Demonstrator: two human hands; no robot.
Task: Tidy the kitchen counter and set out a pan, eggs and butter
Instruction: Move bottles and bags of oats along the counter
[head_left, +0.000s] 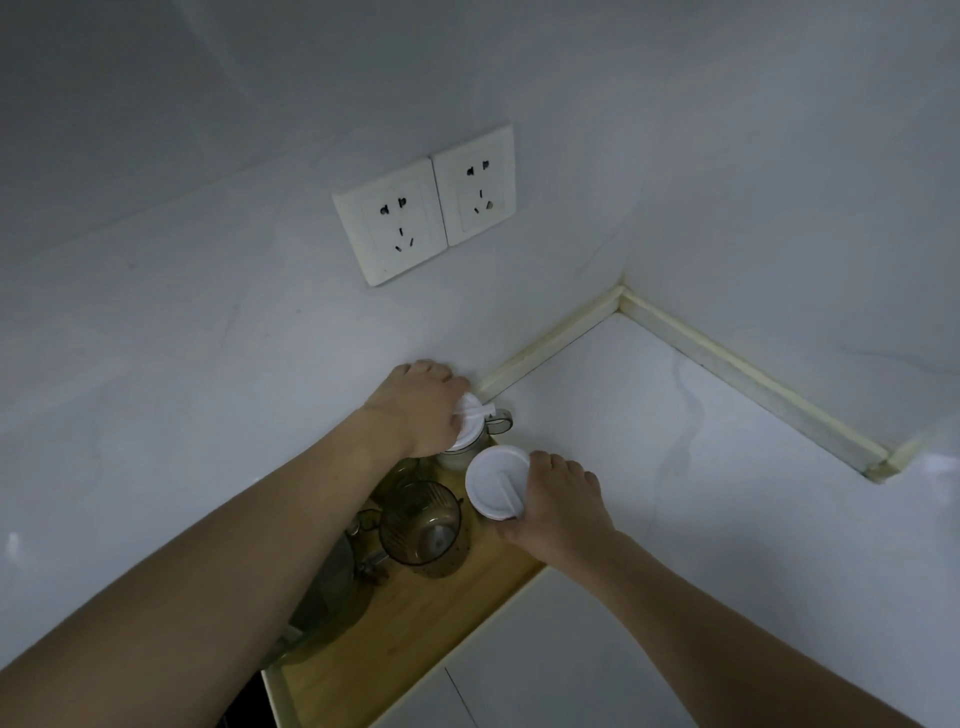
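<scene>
1. A white marbled counter (649, 415) meets a pale wall in a corner; a double socket (423, 205) sits on the wall above the work.
2. A wooden tray (415, 623) lies against the wall, running from the bottom edge of the view up toward the corner. On it stand a smoky clear cup (423, 525), open and upright, and other glassware half hidden under the left forearm.
3. The left hand (415, 410) is curled down over the white lid of the far jar (475, 431), which stands at the tray's far end, just beside the wall. Fingers wrap the lid's rim; the jar's small handle pokes out to the right.
4. The right hand (558, 506) grips the near jar (496, 480) by its white lid, thumb below and fingers along the right rim. Whether that jar rests on the tray or is lifted I cannot tell.
5. The two jars stand almost touching, the near one on the camera's side of the far one and slightly right, at the tray's counter-side edge.
6. Judgement: this is the tidying part. Each hand is already on its own jar, so either can be shifted without reaching across.
7. No pan, eggs or butter are in view; that part looks not yet begun.
</scene>
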